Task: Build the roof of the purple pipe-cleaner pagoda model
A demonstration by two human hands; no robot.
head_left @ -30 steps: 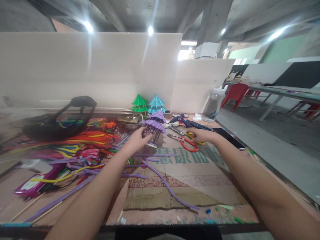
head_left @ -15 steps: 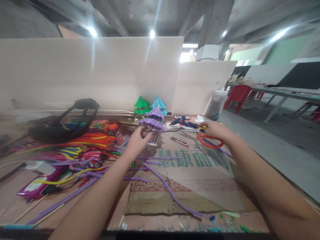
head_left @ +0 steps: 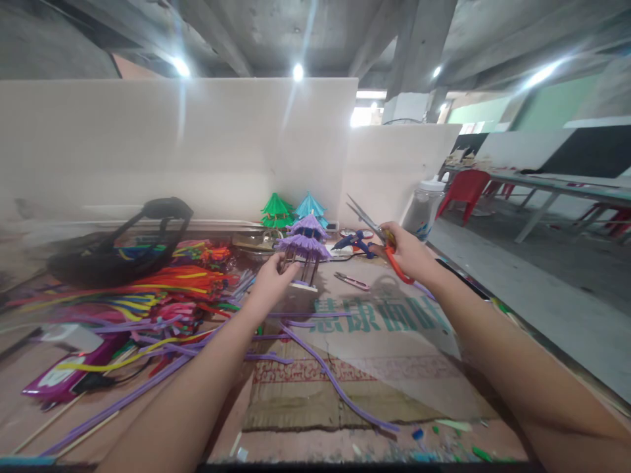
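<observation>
My left hand (head_left: 274, 281) grips the brown posts of a small purple pavilion (head_left: 306, 238) with a two-tier roof and a pale base. My right hand (head_left: 405, 251) is closed around scissors (head_left: 367, 217) with red-orange handles, raised off the table, their blades pointing up and left and slightly apart. Behind the purple pavilion stand a green one (head_left: 277, 211) and a light blue one (head_left: 310, 205). Small pink-handled snips (head_left: 351, 281) lie on the printed cardboard (head_left: 365, 368) between my hands. A long purple strip (head_left: 330, 378) curves across the cardboard.
Bundles of coloured strips (head_left: 182, 282) spread over the left side, near a black basket-like object (head_left: 106, 259) and a magenta device (head_left: 73, 374). A blue glue gun (head_left: 351, 242) lies at the back. A lidded clear jar (head_left: 424, 207) stands at the back right.
My right hand has lifted the scissors off the table and turned their blades up and left. The purple pavilion stays in my left hand, tilted slightly differently.
</observation>
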